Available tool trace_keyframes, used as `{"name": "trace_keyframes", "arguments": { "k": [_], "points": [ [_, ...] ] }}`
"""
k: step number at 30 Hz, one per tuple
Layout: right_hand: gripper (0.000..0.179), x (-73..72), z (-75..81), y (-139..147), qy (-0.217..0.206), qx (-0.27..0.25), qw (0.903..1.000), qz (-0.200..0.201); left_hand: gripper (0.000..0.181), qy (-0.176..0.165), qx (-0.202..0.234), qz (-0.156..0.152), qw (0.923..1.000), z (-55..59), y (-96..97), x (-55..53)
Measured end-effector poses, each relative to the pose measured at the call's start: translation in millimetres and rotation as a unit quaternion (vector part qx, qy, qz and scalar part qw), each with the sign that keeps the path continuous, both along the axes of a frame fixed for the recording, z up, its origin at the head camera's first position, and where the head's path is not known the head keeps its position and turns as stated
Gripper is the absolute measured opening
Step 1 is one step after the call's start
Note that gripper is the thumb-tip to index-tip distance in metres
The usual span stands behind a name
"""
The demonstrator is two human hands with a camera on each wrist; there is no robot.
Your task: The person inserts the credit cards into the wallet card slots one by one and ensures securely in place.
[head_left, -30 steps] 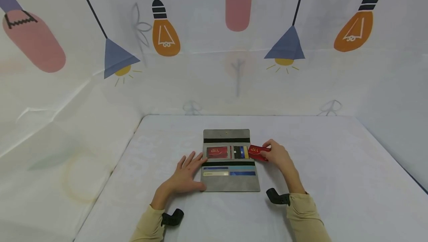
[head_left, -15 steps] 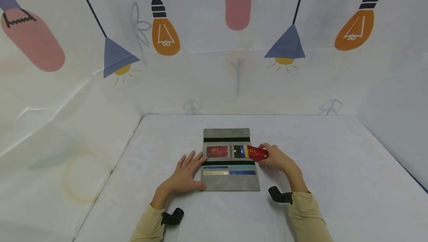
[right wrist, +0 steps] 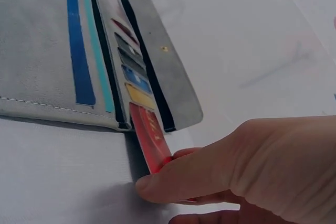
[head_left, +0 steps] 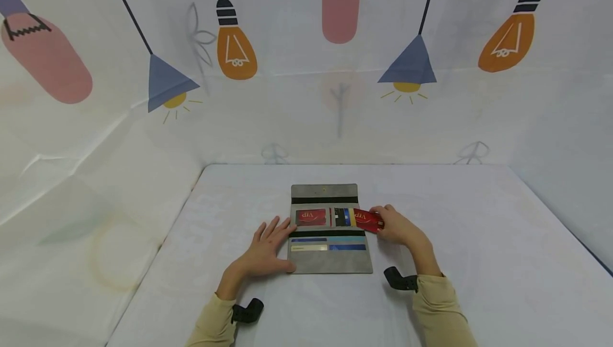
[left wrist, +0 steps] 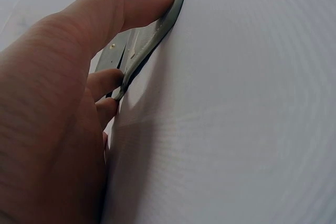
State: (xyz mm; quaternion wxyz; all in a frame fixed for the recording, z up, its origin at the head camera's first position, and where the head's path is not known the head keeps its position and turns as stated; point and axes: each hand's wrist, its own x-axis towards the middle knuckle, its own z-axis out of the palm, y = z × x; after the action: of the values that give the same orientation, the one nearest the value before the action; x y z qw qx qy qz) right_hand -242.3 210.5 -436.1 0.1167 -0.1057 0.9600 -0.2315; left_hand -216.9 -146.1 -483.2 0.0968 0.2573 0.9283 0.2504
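A grey wallet (head_left: 330,268) lies unfolded flat on the white table, with several cards in its slots. In its upper section a red VIP card (head_left: 312,217) shows at the left. My right hand (head_left: 399,228) pinches the outer end of a second red card (right wrist: 152,140) between thumb and fingers; its inner end sits in the slot at the wallet's right edge, beside a yellow card (right wrist: 139,96). My left hand (head_left: 265,251) rests with spread fingers along the wallet's left edge, and in the left wrist view its thumb (left wrist: 149,6) presses on the border.
White cloth covers the table (head_left: 455,219), which meets a printed back wall (head_left: 297,118) with lamp drawings. A black wrist camera (head_left: 248,311) sits on the left wrist, another black camera (head_left: 400,279) on the right.
My right hand has shifted slightly, and the red card in it now lines up with the slot, its inner end against the yellow card. The left hand has stayed in place.
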Motion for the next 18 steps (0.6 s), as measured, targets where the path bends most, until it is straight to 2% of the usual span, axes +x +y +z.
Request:
{"name": "trace_keyframes", "arguments": {
  "k": [10,18],
  "points": [
    [0.055,1.8,0.7,-0.8,0.02,0.023,0.9994,0.014,0.093,0.0,0.0,0.001,1.0,-0.7,-0.5,0.1],
    [0.059,-2.2,-6.2,-4.5,0.037,0.026,0.9987,0.023,0.092,0.003,0.002,0.0,1.0,0.3,0.1,0.1]
  ]
}}
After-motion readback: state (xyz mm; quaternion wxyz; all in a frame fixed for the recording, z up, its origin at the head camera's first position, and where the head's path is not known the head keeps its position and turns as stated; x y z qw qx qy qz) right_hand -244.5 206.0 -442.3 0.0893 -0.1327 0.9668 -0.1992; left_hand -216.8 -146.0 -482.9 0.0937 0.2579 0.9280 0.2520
